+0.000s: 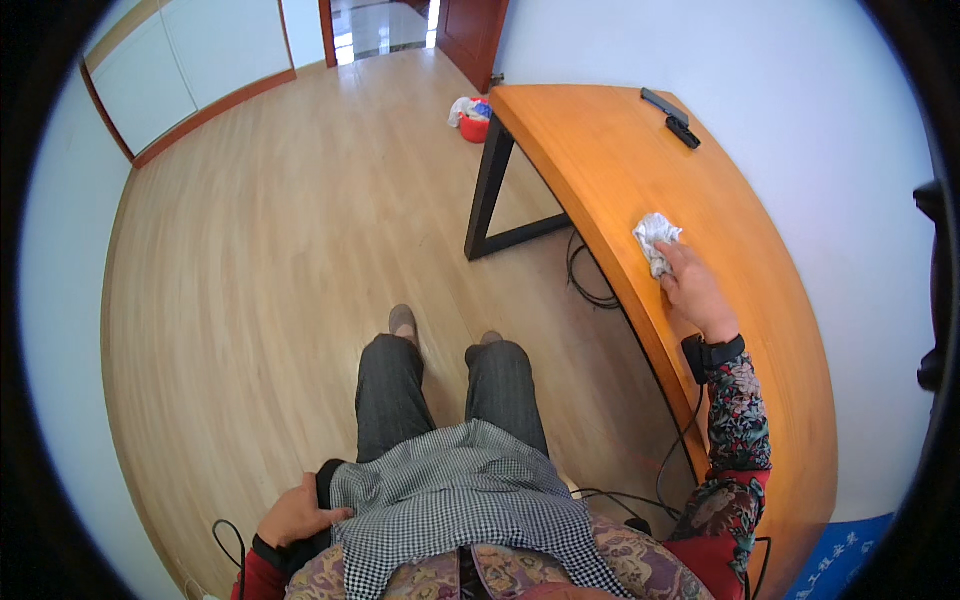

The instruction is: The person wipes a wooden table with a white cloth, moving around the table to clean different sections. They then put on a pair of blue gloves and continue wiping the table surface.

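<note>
My right hand (699, 294) presses a crumpled white cloth (654, 238) against the wooden tabletop (611, 161). Its thumb and fingers lie over the cloth's near end. A black strap with a small box-shaped device (696, 360) circles that wrist, and a cable hangs from it. Down at the lower left, my left hand (294, 511) rests at my hip beside a black-and-white checked apron (457, 495). The left thumb is spread towards the apron's edge, nothing held shows in that hand, and some of its fingers are hidden.
Two dark objects (671, 116) lie at the table's far end, by the wall. A black metal leg (487, 195) and coiled cable (589, 281) are below the table. Beyond stands a red bucket (474, 129) containing cloths or bags, near an open door (472, 37).
</note>
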Motion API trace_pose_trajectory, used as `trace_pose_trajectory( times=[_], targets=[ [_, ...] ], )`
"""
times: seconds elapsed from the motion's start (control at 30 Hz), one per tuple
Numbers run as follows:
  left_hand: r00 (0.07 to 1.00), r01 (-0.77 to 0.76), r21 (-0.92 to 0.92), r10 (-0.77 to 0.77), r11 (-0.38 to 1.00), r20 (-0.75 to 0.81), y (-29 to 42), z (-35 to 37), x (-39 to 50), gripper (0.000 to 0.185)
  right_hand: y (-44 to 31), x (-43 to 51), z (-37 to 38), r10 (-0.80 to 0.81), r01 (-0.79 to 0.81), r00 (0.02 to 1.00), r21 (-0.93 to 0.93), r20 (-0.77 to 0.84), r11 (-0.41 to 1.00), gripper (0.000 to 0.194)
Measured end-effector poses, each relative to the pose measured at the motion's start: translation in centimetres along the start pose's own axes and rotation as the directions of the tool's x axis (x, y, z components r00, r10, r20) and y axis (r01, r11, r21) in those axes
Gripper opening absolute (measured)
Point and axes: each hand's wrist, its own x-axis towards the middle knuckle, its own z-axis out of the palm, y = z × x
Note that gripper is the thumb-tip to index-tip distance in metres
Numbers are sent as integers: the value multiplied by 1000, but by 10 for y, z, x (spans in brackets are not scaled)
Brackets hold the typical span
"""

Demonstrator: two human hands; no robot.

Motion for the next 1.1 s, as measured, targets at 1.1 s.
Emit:
trace_pose_trajectory(
  times=[1.1],
  targets=[
    [993,-91,112,81,990,88,38,-91,70,120,-23,6,-10,-99,104,991,55,-85,993,47]
  ],
)
